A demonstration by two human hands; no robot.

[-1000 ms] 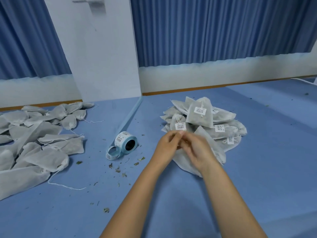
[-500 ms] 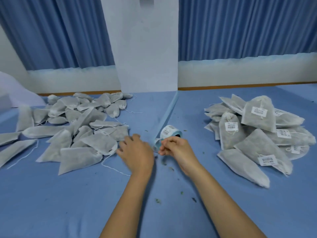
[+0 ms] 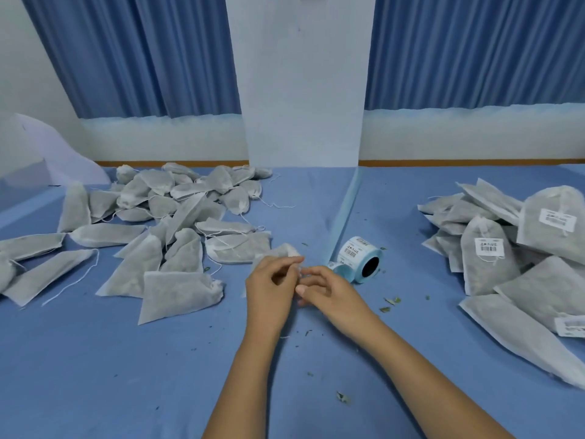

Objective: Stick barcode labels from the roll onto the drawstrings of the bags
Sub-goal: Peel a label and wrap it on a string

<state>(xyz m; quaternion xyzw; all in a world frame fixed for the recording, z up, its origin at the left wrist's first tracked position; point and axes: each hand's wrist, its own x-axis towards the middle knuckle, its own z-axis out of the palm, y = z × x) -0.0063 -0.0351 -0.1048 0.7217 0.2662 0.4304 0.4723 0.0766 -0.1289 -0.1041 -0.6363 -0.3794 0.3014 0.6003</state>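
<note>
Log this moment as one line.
left hand: pinches bag | right hand: at bag, grip unclear | label roll: lying right of hands | labelled pile: right | unlabelled pile: left

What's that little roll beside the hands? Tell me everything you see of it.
The label roll is white barcode stickers wound on pale blue backing paper around a dark hollow core. It lies on its side on the blue table cover, its opening towards the camera. A loose tail of backing curls out towards the right hand; whether they touch is unclear.
</note>
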